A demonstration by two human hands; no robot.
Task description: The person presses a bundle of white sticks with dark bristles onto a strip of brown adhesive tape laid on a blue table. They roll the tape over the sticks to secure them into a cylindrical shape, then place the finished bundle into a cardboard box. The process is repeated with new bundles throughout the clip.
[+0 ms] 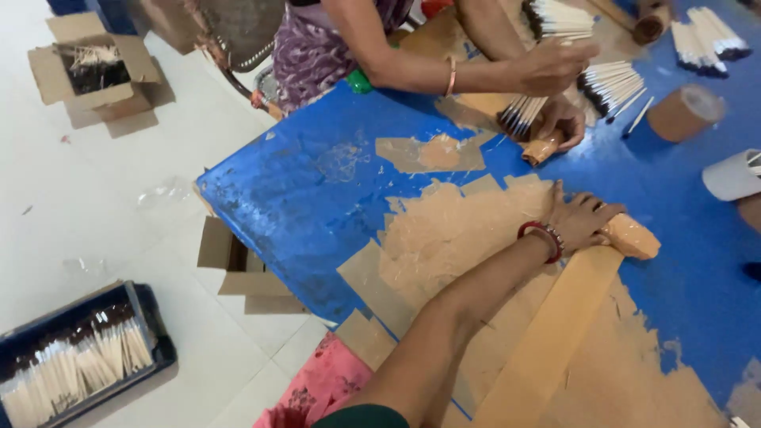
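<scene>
Head view, the only one: the person's right hand (583,220), a red bangle at its wrist, lies palm down on a short tan paper-wrapped roll (632,236). The grip is not closed. The fingers are spread and pressed flat against the roll's near end, with the thumb pointing away across the surface. The left hand is out of view.

The roll sits on the blue surface (301,198), at the far end of a long brown paper strip (555,329) that runs back towards the person. Nearly the whole strip lies flat and unwound, so the wrapping looks to be at an early stage, with most of the paper yet to be taken up.

Across the surface, a co-worker's hands (555,67) hold a bundle of thin dark-tipped sticks (523,115), and a second small tan roll (543,149) lies under the lower hand. More stick bundles (701,40) lie beyond. A brown tape roll (686,111) and a white roll (733,176) stand well apart from the person's hand.

On the floor are a dark tray full of sticks (75,368) and an open cardboard box (95,71), so plenty of sticks appear unwrapped.
</scene>
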